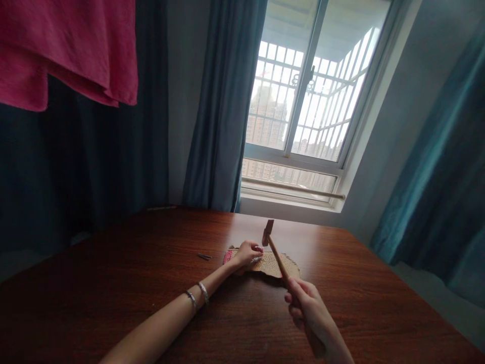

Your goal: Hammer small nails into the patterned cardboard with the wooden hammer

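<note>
In my right hand [306,303] is a hammer [279,255], gripped by its wooden handle. Its dark head is raised above the table, near my left fingers. My left hand [248,254] rests over a torn piece of cardboard [278,264], its fingers pinched together. Something shiny, pink and silvery shows at those fingertips, and I cannot tell whether it is fingernails or a small held thing. The cardboard is tan, dotted with many small dark marks, and pink at its left end. A few thin dark nails [204,257] lie left of the cardboard.
The brown wooden table [170,242] reaches back to the wall under a barred window [299,101]. Blue curtains [223,101] hang on both sides. A pink cloth [76,45] hangs at the upper left.
</note>
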Demonstrator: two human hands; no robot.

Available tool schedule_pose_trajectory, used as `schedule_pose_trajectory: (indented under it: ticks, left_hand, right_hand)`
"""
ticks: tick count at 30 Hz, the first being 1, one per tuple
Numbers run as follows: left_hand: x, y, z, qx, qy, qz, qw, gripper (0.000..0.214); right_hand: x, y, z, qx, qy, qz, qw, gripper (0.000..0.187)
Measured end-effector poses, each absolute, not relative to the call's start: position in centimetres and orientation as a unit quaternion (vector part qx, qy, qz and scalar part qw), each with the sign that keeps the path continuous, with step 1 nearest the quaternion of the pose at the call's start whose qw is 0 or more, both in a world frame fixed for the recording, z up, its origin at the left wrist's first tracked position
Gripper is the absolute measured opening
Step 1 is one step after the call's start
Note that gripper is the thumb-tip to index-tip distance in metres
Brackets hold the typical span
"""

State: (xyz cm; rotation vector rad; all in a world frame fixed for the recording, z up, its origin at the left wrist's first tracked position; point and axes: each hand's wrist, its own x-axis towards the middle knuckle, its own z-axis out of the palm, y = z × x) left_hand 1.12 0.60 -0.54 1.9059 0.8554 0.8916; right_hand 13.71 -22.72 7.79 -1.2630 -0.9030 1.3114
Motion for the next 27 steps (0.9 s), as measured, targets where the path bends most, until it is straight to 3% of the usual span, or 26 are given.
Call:
schedule_pose_trajectory:
  ticks: [27]
  left_hand:
    - [1.22, 0.56, -0.56, 0.772, 0.341, 0.342, 0.413, 0.026]
  right_hand:
    - [13.15, -22.55, 7.73, -0.518, -0.383, 0.558, 0.522, 0.043]
